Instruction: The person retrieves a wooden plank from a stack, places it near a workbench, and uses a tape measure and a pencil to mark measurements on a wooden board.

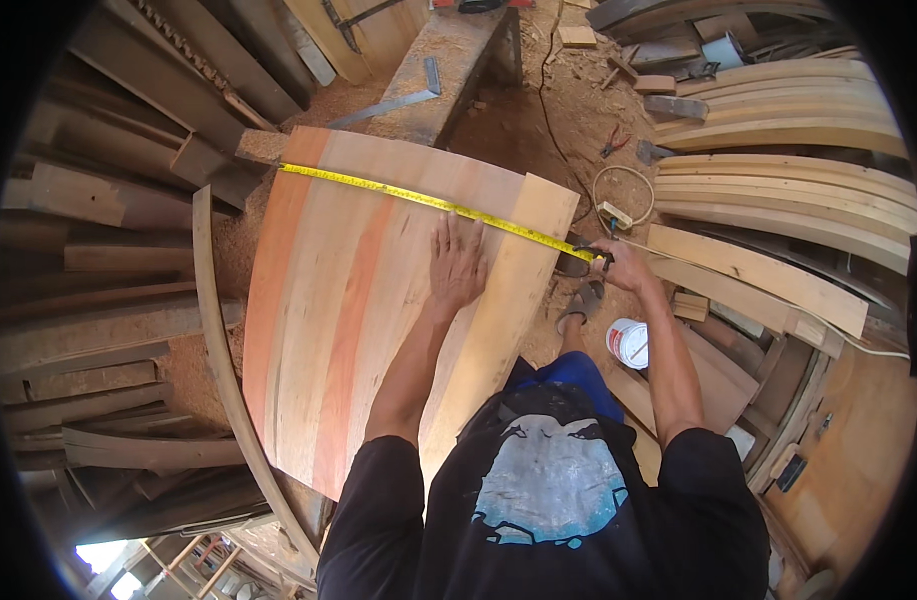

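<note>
Reddish and pale wood striped a broad panel (379, 270), crossed near its far edge by a thin yellow tape measure (419, 199). On the panel lay the left hand (459, 270), fingers slightly spread; past the right edge, the right hand (627, 267) curled its fingers around the tape's black housing (601, 256).

R hand (627, 268) holds yellow tape meas. (529, 233) at 3 o'clock, stretched over wood panel (379, 270) to 10; L hand (459, 272) on panel nr 12; metal sq. (404, 103) at 11:30.
</note>
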`<state>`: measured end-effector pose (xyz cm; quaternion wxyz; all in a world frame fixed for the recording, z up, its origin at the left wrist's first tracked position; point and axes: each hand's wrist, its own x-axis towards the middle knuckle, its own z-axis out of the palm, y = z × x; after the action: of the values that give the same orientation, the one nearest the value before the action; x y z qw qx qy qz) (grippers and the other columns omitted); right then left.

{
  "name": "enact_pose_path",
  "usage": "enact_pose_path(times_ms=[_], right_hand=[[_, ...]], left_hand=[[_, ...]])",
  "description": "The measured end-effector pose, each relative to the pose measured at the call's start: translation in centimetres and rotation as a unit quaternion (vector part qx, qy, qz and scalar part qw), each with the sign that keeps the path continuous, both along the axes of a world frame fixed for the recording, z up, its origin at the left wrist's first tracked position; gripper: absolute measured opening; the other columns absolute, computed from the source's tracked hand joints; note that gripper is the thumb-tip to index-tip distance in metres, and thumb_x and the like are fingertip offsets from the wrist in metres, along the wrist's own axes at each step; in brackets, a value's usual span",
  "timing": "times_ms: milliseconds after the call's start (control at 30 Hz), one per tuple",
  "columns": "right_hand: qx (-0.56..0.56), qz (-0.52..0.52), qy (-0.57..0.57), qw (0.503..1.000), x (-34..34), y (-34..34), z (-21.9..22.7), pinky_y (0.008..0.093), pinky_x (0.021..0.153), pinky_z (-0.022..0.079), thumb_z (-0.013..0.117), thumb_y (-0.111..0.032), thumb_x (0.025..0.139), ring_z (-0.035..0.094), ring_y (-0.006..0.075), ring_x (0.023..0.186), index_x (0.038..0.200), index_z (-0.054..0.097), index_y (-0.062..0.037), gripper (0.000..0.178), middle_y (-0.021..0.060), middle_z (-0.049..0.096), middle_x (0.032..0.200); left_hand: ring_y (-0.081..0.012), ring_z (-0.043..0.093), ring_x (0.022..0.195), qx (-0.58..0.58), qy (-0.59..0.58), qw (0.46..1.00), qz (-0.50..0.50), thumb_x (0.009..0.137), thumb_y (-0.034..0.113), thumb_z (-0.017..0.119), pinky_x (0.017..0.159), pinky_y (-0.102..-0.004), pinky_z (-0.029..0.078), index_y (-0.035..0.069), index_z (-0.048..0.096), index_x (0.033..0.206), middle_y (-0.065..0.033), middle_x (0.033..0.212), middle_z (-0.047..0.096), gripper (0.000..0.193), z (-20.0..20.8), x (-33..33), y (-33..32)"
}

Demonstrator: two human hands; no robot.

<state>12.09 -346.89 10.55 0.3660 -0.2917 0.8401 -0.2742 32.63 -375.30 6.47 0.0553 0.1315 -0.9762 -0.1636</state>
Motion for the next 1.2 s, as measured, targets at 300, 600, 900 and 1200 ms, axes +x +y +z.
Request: enact_pose_path(times_ms=[300,600,900,1200], right_hand=[[0.033,0.008,-0.081,0.996,-1.9,1.6,-2.2,0.0372,0.082,0.05,0.068,-0.02,0.083,0.065,0.0279,0.091,0.124,0.062,-0.0003,0.046,0.0195,0.07,0.101],[0.029,-0.026,-0.137,0.99,-2.1,1.9,-0.9,0.0362,0.08,0.05,0.069,-0.017,0.083,0.065,0.0273,0.088,0.118,0.066,-0.0023,0.038,0.0183,0.07,0.099],[-0.008,-0.035,-0.016,0.999,-0.8,1.1,1.7,0.0407,0.083,0.05,0.063,-0.009,0.078,0.066,0.0358,0.09,0.113,0.066,0.0006,0.036,0.0255,0.067,0.095],[-0.002,-0.021,-0.006,1.0,-0.8,1.4,0.9,0.0403,0.087,0.049,0.064,-0.018,0.078,0.064,0.0343,0.095,0.114,0.064,-0.0004,0.04,0.0226,0.067,0.1]], left_hand=[[-0.0478,0.016,0.145,-0.016,-0.019,0.999,-0.026,0.088,0.029,0.056,0.117,-0.0569,0.015,0.027,0.042,0.148,-0.0299,0.155,0.02,0.061,-1.3,-2.0,0.0],[-0.0489,0.015,0.145,-0.013,-0.005,1.0,-0.019,0.086,0.027,0.054,0.117,-0.0578,0.013,0.024,0.046,0.146,-0.0307,0.155,0.02,0.06,-1.1,-2.0,0.3],[-0.0468,0.015,0.145,-0.017,-0.01,0.999,-0.028,0.089,0.028,0.05,0.117,-0.0574,0.011,0.023,0.044,0.147,-0.0306,0.156,0.019,0.059,-0.9,-2.2,0.3],[-0.0474,0.015,0.145,-0.021,-0.009,1.0,-0.016,0.089,0.029,0.05,0.117,-0.057,0.012,0.023,0.043,0.148,-0.0316,0.155,0.018,0.06,-1.1,-2.1,0.4]])
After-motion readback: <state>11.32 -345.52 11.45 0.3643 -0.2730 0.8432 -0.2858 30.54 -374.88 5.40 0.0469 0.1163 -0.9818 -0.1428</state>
